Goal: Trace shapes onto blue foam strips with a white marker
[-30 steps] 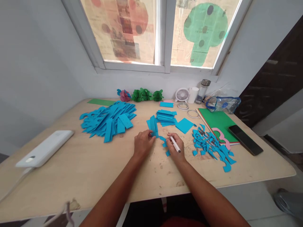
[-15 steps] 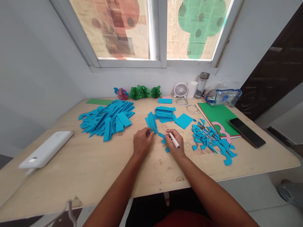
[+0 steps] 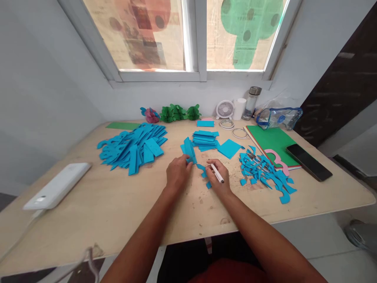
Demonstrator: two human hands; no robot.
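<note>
- Here, the left hand (image 3: pixel 177 173) has its fingers close together at the near end of a blue paper strip (image 3: pixel 189 147); whether they pinch or press it, I cannot tell
- That strip lies about midway between the left and right edges of the table (image 3: pixel 118 220)
- The right hand (image 3: pixel 224 173) holds a white pen (image 3: pixel 216 172) in its fingers, beside small blue scraps (image 3: pixel 209 184)
- Toward the far edge: stacked blue papers (image 3: pixel 204 139)
- Nearer the right edge: blue offcuts (image 3: pixel 259 173), a dark phone (image 3: pixel 309 162)
</note>
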